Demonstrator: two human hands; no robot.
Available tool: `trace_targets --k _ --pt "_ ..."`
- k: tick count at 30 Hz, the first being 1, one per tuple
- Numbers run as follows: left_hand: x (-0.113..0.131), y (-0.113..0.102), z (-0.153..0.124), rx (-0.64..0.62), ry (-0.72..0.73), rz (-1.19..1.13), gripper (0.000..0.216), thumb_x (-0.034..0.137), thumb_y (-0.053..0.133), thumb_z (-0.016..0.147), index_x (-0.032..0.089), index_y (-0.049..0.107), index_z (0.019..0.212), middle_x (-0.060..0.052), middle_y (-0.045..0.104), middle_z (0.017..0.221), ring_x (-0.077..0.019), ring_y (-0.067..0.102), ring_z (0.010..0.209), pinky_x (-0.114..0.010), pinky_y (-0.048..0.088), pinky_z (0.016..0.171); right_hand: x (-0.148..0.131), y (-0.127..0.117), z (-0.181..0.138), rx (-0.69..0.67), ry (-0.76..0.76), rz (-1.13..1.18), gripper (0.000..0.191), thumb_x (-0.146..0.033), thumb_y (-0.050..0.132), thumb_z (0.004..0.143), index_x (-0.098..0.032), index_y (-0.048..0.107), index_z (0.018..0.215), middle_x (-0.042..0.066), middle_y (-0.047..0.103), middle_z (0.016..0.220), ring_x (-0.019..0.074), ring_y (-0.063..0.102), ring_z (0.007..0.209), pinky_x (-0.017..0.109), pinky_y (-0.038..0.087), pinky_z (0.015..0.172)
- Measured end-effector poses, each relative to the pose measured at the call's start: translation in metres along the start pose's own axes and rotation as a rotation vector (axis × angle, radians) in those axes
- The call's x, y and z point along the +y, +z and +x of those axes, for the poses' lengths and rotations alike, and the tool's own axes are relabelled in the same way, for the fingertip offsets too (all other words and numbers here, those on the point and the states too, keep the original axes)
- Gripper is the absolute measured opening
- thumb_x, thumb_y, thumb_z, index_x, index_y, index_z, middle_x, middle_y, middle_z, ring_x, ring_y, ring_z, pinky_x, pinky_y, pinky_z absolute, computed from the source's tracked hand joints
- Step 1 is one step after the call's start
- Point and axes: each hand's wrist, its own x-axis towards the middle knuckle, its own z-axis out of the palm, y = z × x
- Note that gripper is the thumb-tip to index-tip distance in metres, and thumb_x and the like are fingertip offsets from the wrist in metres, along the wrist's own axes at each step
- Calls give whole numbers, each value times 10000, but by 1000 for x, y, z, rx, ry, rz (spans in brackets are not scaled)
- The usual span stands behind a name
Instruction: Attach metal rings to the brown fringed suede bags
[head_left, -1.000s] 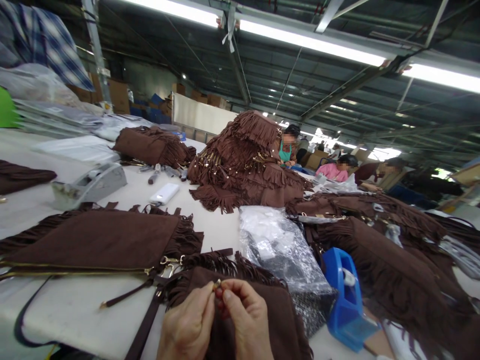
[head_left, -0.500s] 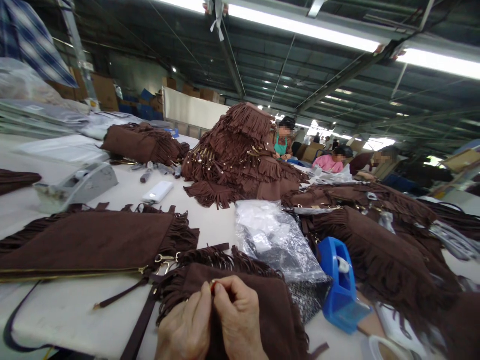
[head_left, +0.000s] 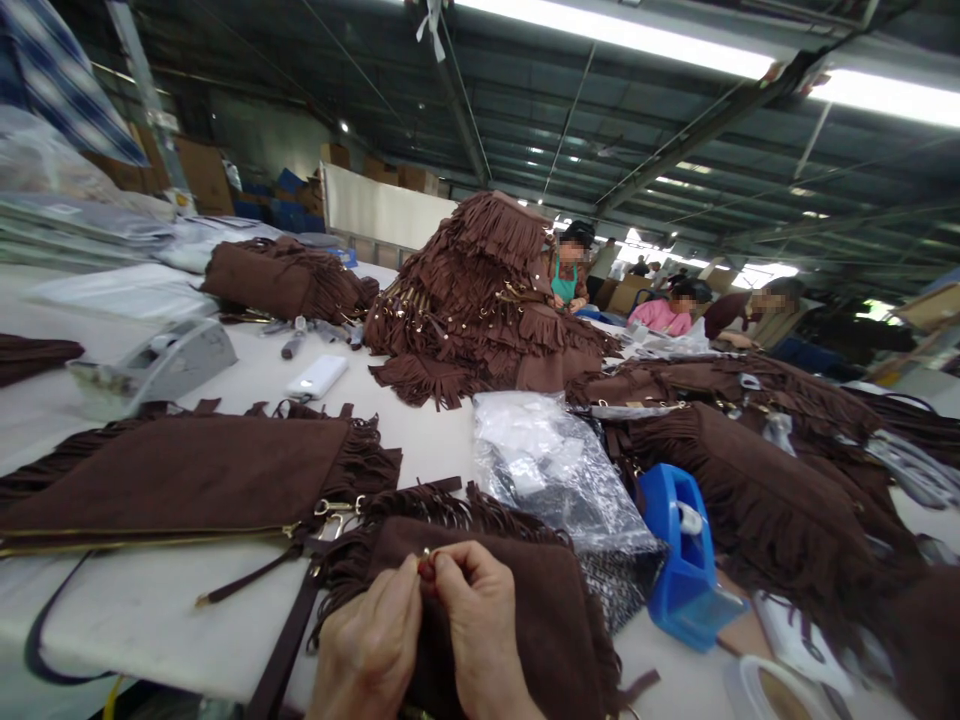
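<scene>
- Your left hand (head_left: 371,635) and right hand (head_left: 480,610) meet lower centre, fingertips pinched narrow on 1 small gold-coloured piece (head_left: 427,552), mostly hidden.
- Below your fingers: 1 brown fringed bag (head_left: 540,590), lower centre.
- Clear plastic bag (head_left: 525,445), right of centre: any print too blurred for you to read.
- Blue tape dispenser (head_left: 679,545), lower right.

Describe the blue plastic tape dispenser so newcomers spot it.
On the white table, find the brown fringed bag under the bare right hand. To its right, beside the clear plastic bag, stands the tape dispenser, blue unlike the sloped grey dispenser far left.
</scene>
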Motion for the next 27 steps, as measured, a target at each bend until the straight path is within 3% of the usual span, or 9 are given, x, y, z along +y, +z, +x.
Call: trace_targets --k 8,15,23,27 --pt "3 2 -14 -36 109 190 251 21 377 849 -22 551 1024 -115 644 763 -123 554 529 -244 459 510 -5 -10 -9 -105 -92 -219 284 -361 518 749 -148 700 705 57 698 695 175 612 671 254 452 657" --pt "4 6 -15 17 119 171 244 1 374 840 6 558 1000 -103 641 747 -121 534 525 -245 442 510 -8 -11 -8 -113 -36 -136 232 -325 567 706 -142 667 605 23 648 596 129 539 577 222 418 569" --pt "5 3 -14 -55 118 180 231 6 391 842 -4 550 1009 -97 643 732 -122 563 523 -235 453 507 0 -1 -5 36 -46 -193 236 -364 512 632 -159 573 532 20 602 528 127 504 526 242 415 556" --pt "2 2 -10 -21 -26 11 215 85 376 888 67 570 979 -54 654 674 -115 611 516 -192 488 504 4 2 -4 53 -46 -200 220 -362 490 628 -167 543 541 20 592 540 138 508 543 255 416 568"
